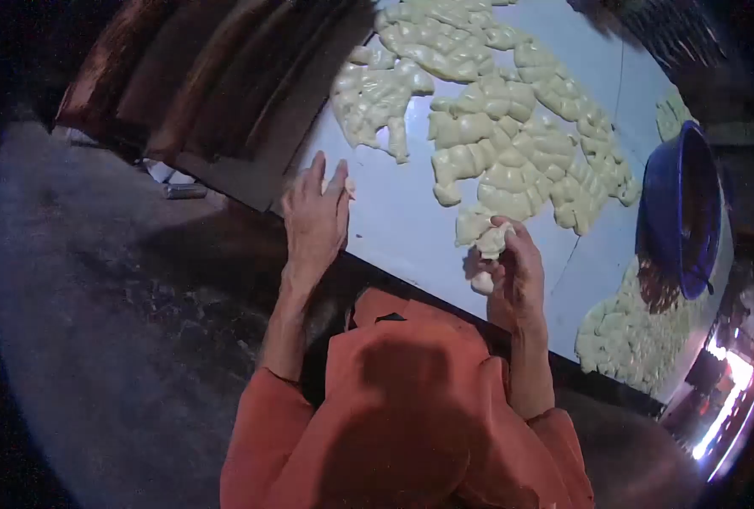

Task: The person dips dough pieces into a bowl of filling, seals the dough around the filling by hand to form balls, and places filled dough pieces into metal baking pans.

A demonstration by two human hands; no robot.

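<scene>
My right hand (521, 270) is closed round a small piece of pale dough (493, 242) at the near side of the white tabletop (385, 229). A second pale lump (482, 282) shows just below those fingers; whether it is gripped too I cannot tell. My left hand (316, 212) is over the table's left edge, its fingers stretched out and apart. A small pale bit shows by its fingertips, partly hidden. Beyond my hands, flattened dough pieces (513, 153) lie joined in a lumpy, glossy sheet, with another patch (368, 102) at the upper left.
A purple basin (661, 204) stands tilted at the table's right side. Beside it lies a thinner, wrinkled spread of dough (627, 331). Dark ridged sheets (199, 76) border the table at the upper left. A small metal cylinder (185, 192) lies on the floor.
</scene>
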